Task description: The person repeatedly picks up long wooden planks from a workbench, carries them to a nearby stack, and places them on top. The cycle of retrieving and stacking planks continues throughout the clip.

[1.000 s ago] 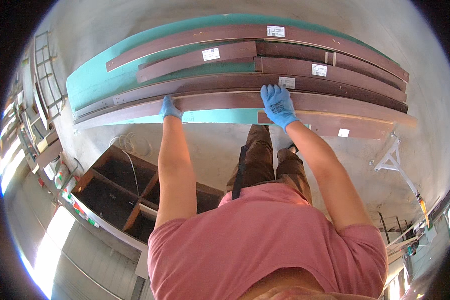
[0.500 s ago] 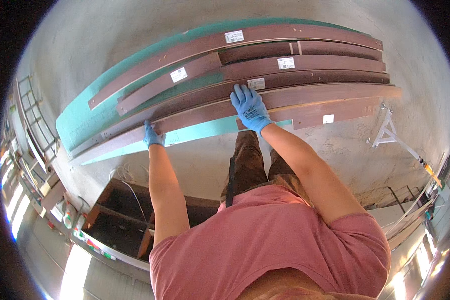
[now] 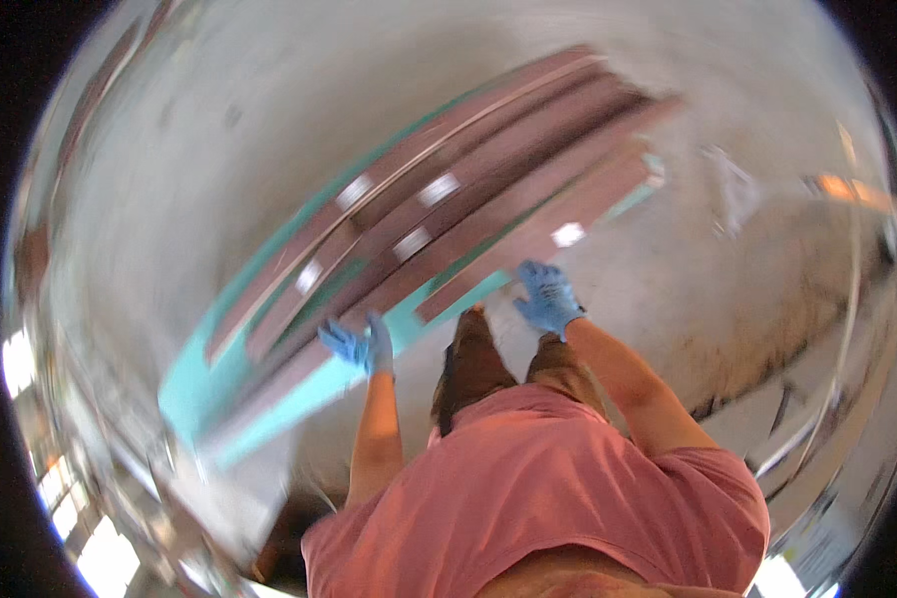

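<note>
Several long brown boards [image 3: 488, 184] with white labels lie side by side on a turquoise sheet [image 3: 191, 384] on the floor; motion smears them. My left hand [image 3: 361, 346], in a blue glove, hovers by the near edge of a long board, its thumb and fingers apart and nothing in it. Close to the near edge of a shorter labelled board [image 3: 593, 211] is my right hand [image 3: 550, 297], gloved in blue too. Its fingers reach forward, slightly bent, and hold nothing that I can see. Whether either hand touches the boards I cannot tell.
Right of the boards, a pale metal triangular frame [image 3: 733, 191] stands or lies on the concrete floor [image 3: 708, 309], with an orange part [image 3: 847, 189] beyond it. A dark box-like thing [image 3: 291, 533] is at the lower left, partly behind my left arm.
Both hands have come off the long near board they were on. The view has turned, so the boards now slant up to the right; my right hand sits lower and nearer my body.
</note>
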Demonstrator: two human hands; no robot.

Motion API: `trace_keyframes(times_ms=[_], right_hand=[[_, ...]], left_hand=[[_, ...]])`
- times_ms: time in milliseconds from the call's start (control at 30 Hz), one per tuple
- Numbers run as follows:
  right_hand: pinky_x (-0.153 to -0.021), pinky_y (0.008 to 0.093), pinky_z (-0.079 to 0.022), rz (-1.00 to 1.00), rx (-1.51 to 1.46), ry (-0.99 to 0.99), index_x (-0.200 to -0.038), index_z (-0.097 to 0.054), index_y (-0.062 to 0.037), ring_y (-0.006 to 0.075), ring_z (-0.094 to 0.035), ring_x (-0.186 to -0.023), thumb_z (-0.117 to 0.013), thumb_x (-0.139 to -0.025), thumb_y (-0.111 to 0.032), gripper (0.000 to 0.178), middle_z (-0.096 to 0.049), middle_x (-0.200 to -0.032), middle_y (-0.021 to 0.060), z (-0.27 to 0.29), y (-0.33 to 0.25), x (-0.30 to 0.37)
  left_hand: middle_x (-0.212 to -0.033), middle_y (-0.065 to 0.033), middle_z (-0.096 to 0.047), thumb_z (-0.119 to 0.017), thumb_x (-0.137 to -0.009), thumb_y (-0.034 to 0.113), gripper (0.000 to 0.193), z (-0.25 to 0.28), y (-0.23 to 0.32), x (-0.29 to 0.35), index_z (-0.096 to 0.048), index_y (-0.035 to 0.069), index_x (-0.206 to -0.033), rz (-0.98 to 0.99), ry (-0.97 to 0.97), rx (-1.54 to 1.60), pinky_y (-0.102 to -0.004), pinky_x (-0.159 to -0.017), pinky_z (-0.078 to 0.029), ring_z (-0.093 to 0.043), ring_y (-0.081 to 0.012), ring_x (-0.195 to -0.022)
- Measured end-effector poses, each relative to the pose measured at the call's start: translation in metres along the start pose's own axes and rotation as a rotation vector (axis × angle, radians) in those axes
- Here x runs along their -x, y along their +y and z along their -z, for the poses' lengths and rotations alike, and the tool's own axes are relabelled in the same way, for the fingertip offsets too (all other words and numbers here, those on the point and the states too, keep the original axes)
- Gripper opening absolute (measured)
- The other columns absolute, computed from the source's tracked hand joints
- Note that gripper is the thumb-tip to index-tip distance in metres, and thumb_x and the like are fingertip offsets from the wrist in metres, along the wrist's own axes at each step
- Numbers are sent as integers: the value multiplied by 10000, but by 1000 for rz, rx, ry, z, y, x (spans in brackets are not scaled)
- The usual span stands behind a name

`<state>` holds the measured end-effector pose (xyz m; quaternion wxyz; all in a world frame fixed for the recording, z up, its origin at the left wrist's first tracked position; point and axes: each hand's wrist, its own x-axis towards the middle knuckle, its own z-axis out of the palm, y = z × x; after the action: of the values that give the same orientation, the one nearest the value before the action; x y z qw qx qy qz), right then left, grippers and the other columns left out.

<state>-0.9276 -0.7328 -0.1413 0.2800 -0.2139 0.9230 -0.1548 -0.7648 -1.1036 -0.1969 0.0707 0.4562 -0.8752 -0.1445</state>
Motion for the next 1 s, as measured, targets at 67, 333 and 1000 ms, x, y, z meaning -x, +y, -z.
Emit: trace_keyframes(times_ms=[67,333,1000], right_hand=[[-1019,526,-501,-196,-22,85,-1283,-592,-62,408,-614,-1221,-703,-852,-373,543,-621,-1323,195,13,47,52],[-974,516,-545,-638,-262,182,-1244,-672,-84,397,-691,-1127,-687,-882,-441,508,-723,-1178,212,16,228,284],[-1220,518,-357,-1501,378,932,-1546,-414,-101,382,-386,-1514,-842,-782,-406,927,-443,-1600,185,173,694,751]], left_hand=[[-1703,-287,-238,-710,-891,588,1010,-2,69,30,-366,-38,-1605,-334,-121,-16,-550,-1272,-250,-238,-457,-1571],[-1627,-341,-359,-705,-910,463,882,-52,251,146,-414,-69,-1550,-776,-541,71,-544,-1264,-282,-307,-482,-1541],[-1305,-253,-694,-773,-872,398,695,-79,379,352,-624,-73,-1360,-552,-1031,-157,-429,-1064,-497,-651,-383,-1238]])
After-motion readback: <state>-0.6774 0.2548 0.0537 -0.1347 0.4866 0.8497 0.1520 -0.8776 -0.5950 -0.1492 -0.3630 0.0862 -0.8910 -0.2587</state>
